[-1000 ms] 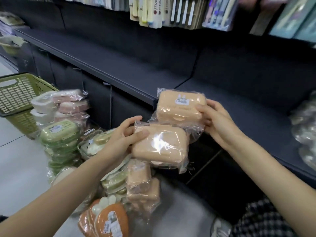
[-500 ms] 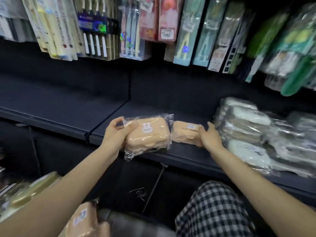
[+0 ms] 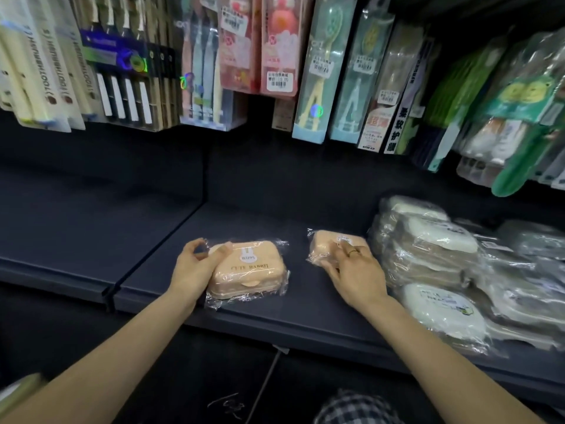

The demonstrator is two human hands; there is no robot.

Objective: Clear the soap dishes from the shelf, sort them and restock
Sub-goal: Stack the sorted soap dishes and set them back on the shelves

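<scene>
Two peach soap dishes in clear wrap lie on the dark shelf (image 3: pixel 305 313). The nearer, left soap dish (image 3: pixel 253 270) carries a rabbit label and rests flat near the shelf's front edge. My left hand (image 3: pixel 195 267) grips its left end, thumb on top. The second peach soap dish (image 3: pixel 327 243) sits further back to the right, just left of the pale stack. My right hand (image 3: pixel 357 273) holds its near end, with fingers curled over the top and a ring showing.
A stack of wrapped white soap dishes (image 3: pixel 440 243) fills the shelf's right side, touching distance from my right hand. Packaged toothbrushes (image 3: pixel 232 56) hang in rows above. The shelf section left of the divider (image 3: pixel 91 228) is bare. Checked trousers (image 3: pixel 351 408) show at the bottom.
Both peach dishes came up from the floor pile to the shelf. The left one now rests flat on it, and the right one was pushed further back beside the white stack.
</scene>
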